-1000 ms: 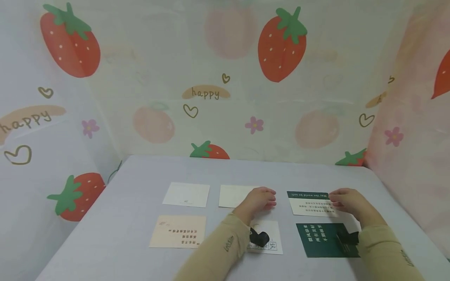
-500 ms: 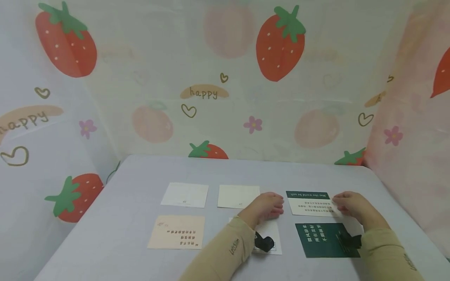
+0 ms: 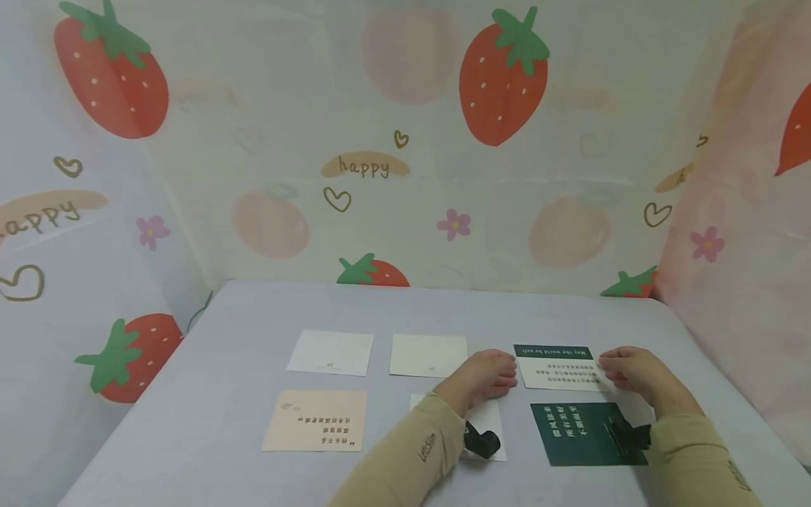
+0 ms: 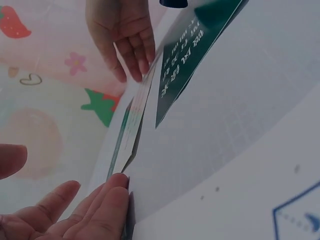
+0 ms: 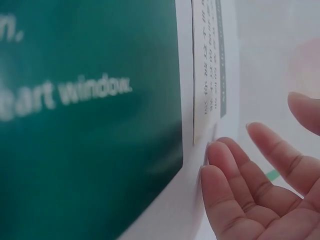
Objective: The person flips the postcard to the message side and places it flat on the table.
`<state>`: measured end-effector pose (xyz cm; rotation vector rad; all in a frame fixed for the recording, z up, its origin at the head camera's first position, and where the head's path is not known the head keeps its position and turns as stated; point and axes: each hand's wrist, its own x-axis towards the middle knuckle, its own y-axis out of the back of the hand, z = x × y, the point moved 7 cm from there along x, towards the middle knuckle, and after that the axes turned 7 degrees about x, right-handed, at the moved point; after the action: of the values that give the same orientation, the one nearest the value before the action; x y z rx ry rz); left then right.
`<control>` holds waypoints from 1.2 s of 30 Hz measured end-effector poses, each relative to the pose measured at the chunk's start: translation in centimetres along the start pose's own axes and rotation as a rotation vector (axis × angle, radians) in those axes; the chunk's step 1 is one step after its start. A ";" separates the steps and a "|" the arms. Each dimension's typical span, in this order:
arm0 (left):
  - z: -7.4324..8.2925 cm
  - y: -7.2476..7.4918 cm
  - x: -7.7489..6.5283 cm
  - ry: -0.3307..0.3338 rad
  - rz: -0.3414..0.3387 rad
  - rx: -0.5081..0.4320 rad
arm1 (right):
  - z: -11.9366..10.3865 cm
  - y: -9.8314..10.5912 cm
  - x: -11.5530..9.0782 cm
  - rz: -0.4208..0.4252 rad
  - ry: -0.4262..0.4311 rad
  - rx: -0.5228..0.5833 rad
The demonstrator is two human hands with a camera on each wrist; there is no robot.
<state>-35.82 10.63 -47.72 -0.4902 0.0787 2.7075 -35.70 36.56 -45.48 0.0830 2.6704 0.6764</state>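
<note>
Card with a green band (image 3: 557, 377) lies on the pale surface (image 3: 209, 394), between two bare hands. Left hand (image 3: 479, 380) sits at its left edge, right hand (image 3: 640, 375) at its right edge. Each grip is loose, fingers slightly spread and gently bent, with nothing grasped; whether the fingertips touch the card is hard to tell. The step in hand appears to be squaring this card, best done with light, even nudges from both sides, fingertips low, without brushing its neighbours. Six cards in all: the banded one; one dark green card (image 3: 570, 442) just in front of it; one white card (image 3: 491, 415) in front and to its left, partly hidden; one peach card (image 3: 315, 422) farther left, in front; one cream card (image 3: 424, 355) and one plain white card (image 3: 331, 353) to its left, in its row
</note>
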 end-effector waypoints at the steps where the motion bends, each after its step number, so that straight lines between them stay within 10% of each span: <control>1: -0.1 0.0 0.0 0.000 -0.001 -0.002 | 0.0 0.0 0.0 -0.001 0.001 0.003; 36: -0.6 -0.6 0.4 -0.011 0.059 -0.010 | -0.2 -0.9 0.1 0.005 -0.059 0.162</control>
<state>-35.74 11.25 -48.42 -0.4831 0.0773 2.7690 -35.85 35.74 -45.80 0.1502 2.6645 0.4505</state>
